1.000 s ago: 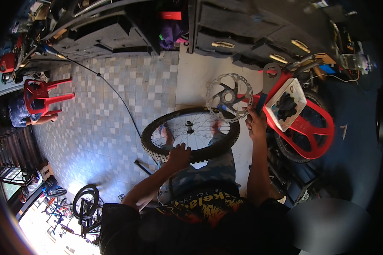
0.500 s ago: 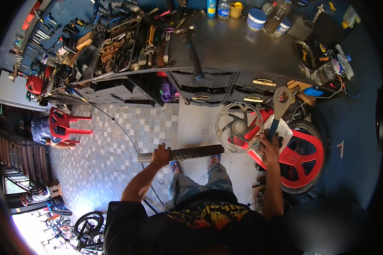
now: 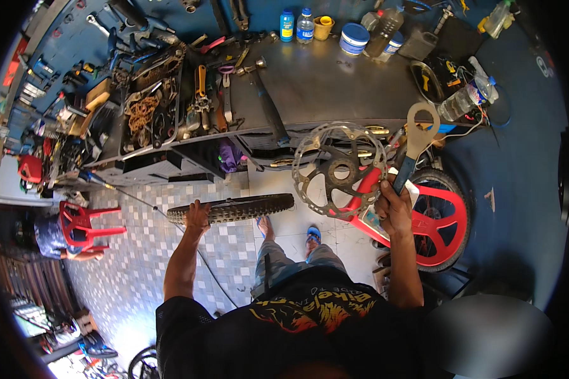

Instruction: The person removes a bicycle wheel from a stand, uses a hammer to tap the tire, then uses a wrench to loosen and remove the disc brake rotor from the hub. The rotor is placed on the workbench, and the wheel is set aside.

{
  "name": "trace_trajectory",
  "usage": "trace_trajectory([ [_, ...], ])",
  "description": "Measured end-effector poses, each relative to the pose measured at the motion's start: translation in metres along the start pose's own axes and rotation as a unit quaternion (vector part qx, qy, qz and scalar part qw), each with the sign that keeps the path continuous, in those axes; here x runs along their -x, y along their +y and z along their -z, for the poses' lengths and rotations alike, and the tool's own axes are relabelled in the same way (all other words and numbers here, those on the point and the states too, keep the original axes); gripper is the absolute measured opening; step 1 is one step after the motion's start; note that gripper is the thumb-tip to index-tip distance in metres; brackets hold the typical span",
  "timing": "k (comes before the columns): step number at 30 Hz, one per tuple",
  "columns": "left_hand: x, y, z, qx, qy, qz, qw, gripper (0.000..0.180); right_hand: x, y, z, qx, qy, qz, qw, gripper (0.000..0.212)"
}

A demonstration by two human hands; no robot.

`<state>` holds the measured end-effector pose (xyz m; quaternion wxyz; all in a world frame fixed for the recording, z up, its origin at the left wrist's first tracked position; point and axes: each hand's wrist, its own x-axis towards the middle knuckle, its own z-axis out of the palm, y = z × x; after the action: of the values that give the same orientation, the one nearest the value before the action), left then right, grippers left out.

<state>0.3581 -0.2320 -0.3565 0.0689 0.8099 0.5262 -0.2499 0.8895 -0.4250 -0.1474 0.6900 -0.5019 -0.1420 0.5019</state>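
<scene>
My left hand is closed over the knobbly tyre of a bicycle wheel, which is seen almost edge-on above the floor in front of my feet. My right hand grips the blue handle of a ring-ended wrench, its flat metal ring pointing up and away from me. Beside that hand's fingers is a large perforated brake disc with a dark spider, its right edge at the fingertips. The disc partly covers the red plastic chair behind it.
A dark workbench with drawers runs across the front. On it lie a hammer, a tray of chains and parts, bottles and tubs. Another wheel stands behind the red chair. At far left, a person sits on a red chair.
My left hand has moved left with the bicycle wheel, which now shows more of its rim side. The brake disc appears larger and nearer. My right hand still grips the wrench.
</scene>
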Motion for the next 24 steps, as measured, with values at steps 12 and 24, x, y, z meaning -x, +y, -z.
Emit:
trace_trajectory([
  [12,-0.148,-0.060,0.015,0.007,-0.016,-0.009,1.000,0.047,-0.014,0.035,-0.190,0.061,0.050,0.019,0.997,0.016],
  [24,-0.169,-0.065,0.034,-0.024,-0.098,-0.094,0.990,0.050,-0.024,0.029,-0.252,0.041,0.049,0.049,0.997,0.013],
])
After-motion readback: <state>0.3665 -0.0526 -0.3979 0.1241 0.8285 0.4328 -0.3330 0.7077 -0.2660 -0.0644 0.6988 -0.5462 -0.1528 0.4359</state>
